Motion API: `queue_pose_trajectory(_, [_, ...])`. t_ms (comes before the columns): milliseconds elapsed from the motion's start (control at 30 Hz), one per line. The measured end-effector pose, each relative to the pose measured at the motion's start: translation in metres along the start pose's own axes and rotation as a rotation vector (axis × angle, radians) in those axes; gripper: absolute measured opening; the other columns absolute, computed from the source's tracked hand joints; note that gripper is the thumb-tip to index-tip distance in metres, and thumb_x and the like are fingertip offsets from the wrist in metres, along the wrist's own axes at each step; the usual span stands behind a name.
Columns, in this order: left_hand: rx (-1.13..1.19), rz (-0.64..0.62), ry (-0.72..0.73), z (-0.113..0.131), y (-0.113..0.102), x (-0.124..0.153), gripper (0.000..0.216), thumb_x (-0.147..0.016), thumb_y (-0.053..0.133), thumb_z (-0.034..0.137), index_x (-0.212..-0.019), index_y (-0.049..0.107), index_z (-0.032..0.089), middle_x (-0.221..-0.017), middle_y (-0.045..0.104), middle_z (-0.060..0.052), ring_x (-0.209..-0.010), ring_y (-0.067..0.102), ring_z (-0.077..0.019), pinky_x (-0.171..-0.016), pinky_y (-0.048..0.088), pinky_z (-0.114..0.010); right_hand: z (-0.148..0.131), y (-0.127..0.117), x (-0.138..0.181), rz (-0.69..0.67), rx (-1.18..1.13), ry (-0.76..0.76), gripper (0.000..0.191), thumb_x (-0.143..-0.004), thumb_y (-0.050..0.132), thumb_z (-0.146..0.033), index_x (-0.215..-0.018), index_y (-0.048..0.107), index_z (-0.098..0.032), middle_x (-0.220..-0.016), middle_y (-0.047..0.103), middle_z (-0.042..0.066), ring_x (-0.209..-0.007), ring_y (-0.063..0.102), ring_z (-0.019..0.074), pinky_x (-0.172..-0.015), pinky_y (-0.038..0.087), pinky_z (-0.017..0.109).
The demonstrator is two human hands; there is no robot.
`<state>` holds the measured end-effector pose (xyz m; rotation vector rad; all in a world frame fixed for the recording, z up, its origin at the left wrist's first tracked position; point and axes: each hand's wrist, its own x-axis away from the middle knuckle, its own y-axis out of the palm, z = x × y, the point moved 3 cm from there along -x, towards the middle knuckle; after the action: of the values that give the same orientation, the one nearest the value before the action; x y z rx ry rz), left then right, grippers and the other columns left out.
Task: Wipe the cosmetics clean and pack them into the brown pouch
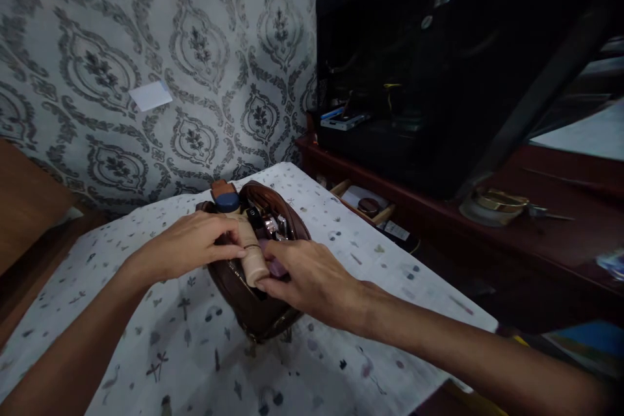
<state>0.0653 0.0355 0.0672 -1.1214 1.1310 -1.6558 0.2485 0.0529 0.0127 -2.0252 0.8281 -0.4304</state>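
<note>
An unzipped brown cosmetic bag rests on the patterned cloth, packed with small items. Over its left side lies a beige tube, slanting toward me. My left hand pinches the tube's middle from the left. At the tube's near end, my right hand grips with thumb and fingers, which hide part of the bag. A dark blue rounded piece sits at the tube's far end; I cannot tell whether it belongs to the tube. Shiny small cosmetics and a purple item show inside the bag.
The white printed cloth covers the surface under the bag. To the right, an open drawer holds a dark round container. A large black screen stands on the dark red furniture, with a gold-rimmed round object nearby.
</note>
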Motion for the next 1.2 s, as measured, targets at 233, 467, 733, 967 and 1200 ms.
queue_pose_trajectory(233, [-0.209, 0.017, -0.180, -0.018, -0.009, -0.031, 0.040, -0.097, 0.036, 0.053, -0.090, 0.061, 0.022, -0.088, 0.070, -0.006, -0.083, 0.066, -0.0248, -0.069, 0.043, -0.031, -0.006, 0.000, 0.002, 0.023, 0.100, -0.132, 0.039, -0.091, 0.070, -0.049, -0.117, 0.060, -0.022, -0.100, 0.077, 0.004, -0.084, 0.070, 0.0231, -0.058, 0.029, 0.028])
queue_pose_trajectory(467, [-0.411, 0.043, -0.318, -0.030, -0.002, -0.059, 0.033, -0.095, 0.040, 0.042, -0.097, 0.066, 0.022, -0.101, 0.073, -0.013, -0.094, 0.069, -0.0322, -0.073, 0.046, -0.036, -0.009, 0.001, 0.001, 0.065, 0.077, -0.199, 0.015, -0.096, 0.065, -0.034, -0.105, 0.068, -0.022, -0.105, 0.077, 0.004, -0.086, 0.069, 0.0200, -0.060, 0.030, 0.029])
queue_pose_trajectory(733, [-0.239, 0.112, -0.342, -0.059, -0.004, -0.076, 0.033, -0.082, 0.055, 0.052, -0.082, 0.068, 0.022, -0.069, 0.067, -0.004, -0.072, 0.065, -0.0258, -0.062, 0.040, -0.030, -0.004, 0.010, 0.005, 0.064, 0.051, -0.200, 0.013, -0.096, 0.063, -0.028, -0.101, 0.075, -0.025, -0.106, 0.075, 0.003, -0.084, 0.068, 0.0168, -0.061, 0.030, 0.028])
queue_pose_trajectory(967, [-0.022, 0.156, -0.256, -0.065, 0.002, -0.082, 0.032, -0.078, 0.054, 0.048, -0.079, 0.070, 0.020, -0.063, 0.067, 0.000, -0.065, 0.062, -0.0197, -0.059, 0.041, -0.026, -0.004, 0.013, 0.005, 0.060, 0.146, -0.168, 0.022, -0.099, 0.056, -0.028, -0.094, 0.076, -0.024, -0.094, 0.074, 0.003, -0.072, 0.065, 0.0154, -0.055, 0.021, 0.031])
queue_pose_trajectory(1200, [0.089, 0.283, -0.169, -0.051, -0.008, -0.061, 0.030, -0.081, 0.052, 0.044, -0.083, 0.068, 0.019, -0.072, 0.068, -0.001, -0.071, 0.061, -0.0200, -0.064, 0.044, -0.027, 0.006, 0.012, 0.010, 0.203, -0.026, -0.260, 0.014, -0.095, 0.060, -0.021, -0.091, 0.074, -0.021, -0.095, 0.074, 0.003, -0.076, 0.067, 0.0161, -0.061, 0.037, 0.027])
